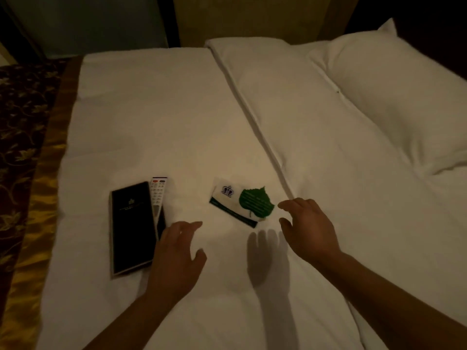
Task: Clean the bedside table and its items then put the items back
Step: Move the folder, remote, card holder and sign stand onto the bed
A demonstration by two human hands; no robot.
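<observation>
Left hand (177, 253) and right hand (308, 228) are hovering released, grasping nothing, near the green leaf-shaped paper card (255, 203) on the white bedsheet (156, 122).

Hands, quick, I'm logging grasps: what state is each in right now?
Left hand: open, fingers relaxed, holding nothing, near the black folder.
Right hand: open, holding nothing, near the green leaf card.
</observation>
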